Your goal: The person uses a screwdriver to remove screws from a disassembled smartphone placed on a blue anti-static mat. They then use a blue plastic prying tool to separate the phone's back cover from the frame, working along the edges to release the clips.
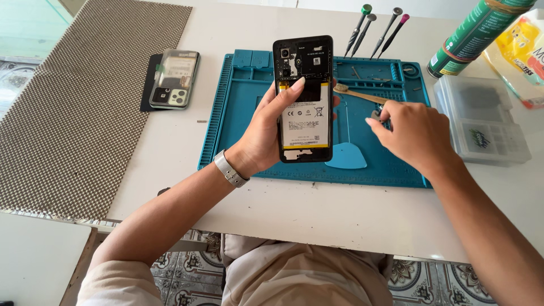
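Observation:
My left hand (266, 127) holds an opened black smartphone (303, 99) upright above a teal repair mat (238, 113); the phone's back cover is off, showing the white battery and circuit board. My thumb rests on the battery's top edge. My right hand (411, 133) hovers to the right over the mat, fingertips pinched on a small grey part (375, 114) lying on or just above the mat. A blue guitar-pick-shaped pry tool (345, 156) lies on the mat below the phone. A wooden-handled brush (357, 93) lies behind my right hand.
Several precision screwdrivers (374, 28) stand at the mat's far edge. A phone back cover (174, 78) lies at left beside a brown woven mat (85, 102). A clear plastic parts box (481, 119), a green cylinder (476, 34) and a yellow bag (521, 51) sit at right.

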